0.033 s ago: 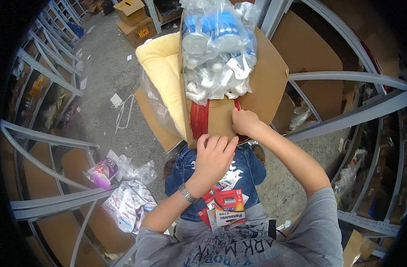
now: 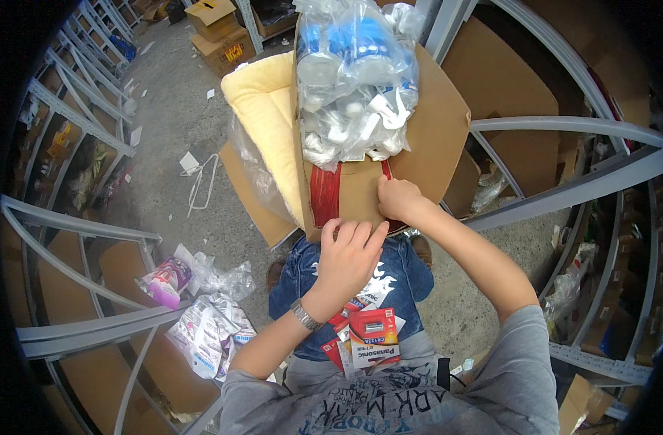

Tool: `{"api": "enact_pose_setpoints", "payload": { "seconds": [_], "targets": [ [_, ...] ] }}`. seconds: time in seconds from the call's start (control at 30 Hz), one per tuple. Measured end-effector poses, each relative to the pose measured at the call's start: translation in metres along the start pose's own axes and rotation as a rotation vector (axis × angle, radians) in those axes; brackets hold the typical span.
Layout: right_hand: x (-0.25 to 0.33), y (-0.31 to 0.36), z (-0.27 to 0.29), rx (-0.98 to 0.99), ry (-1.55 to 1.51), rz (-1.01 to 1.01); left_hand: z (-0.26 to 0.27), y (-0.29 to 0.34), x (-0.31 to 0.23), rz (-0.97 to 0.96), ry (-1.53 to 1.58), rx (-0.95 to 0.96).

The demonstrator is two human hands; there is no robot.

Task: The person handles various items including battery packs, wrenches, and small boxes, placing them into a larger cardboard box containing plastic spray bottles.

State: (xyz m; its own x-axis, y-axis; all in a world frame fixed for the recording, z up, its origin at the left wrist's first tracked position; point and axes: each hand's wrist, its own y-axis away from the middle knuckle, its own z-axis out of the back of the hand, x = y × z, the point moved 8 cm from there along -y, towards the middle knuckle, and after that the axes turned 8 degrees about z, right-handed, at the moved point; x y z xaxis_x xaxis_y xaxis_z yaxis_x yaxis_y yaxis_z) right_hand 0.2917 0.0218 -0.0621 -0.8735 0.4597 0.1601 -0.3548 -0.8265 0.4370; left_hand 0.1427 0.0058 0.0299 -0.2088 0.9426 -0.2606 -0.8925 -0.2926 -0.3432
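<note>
In front of me is a cardboard box with red strips on its near part. My left hand rests at its near edge, fingers slightly bent and apart, with nothing visible in them. My right hand is closed over the right red strip; its fingertips press down there, and whatever they may hold is hidden. Clear plastic bags of blue-and-clear containers and white pieces fill the far part. Several red-and-white battery packs lie on my lap.
A cream cushion stands along the box's left side. Metal shelving with cardboard bins flanks both sides, including a grey rail at right. Plastic-wrapped packages lie at lower left. Cardboard boxes, scraps and white cord are on the floor.
</note>
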Motion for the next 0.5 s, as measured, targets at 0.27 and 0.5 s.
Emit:
{"api": "enact_pose_setpoints", "payload": {
  "seconds": [0.27, 0.5],
  "targets": [
    [-0.023, -0.013, -0.011, -0.085, -0.236, -0.13, 0.002, 0.003, 0.001, 0.005, -0.002, -0.029],
    [-0.04, -0.013, -0.008, -0.205, -0.426, -0.127, 0.003, 0.003, 0.0, 0.004, 0.01, -0.047]
  ]
}}
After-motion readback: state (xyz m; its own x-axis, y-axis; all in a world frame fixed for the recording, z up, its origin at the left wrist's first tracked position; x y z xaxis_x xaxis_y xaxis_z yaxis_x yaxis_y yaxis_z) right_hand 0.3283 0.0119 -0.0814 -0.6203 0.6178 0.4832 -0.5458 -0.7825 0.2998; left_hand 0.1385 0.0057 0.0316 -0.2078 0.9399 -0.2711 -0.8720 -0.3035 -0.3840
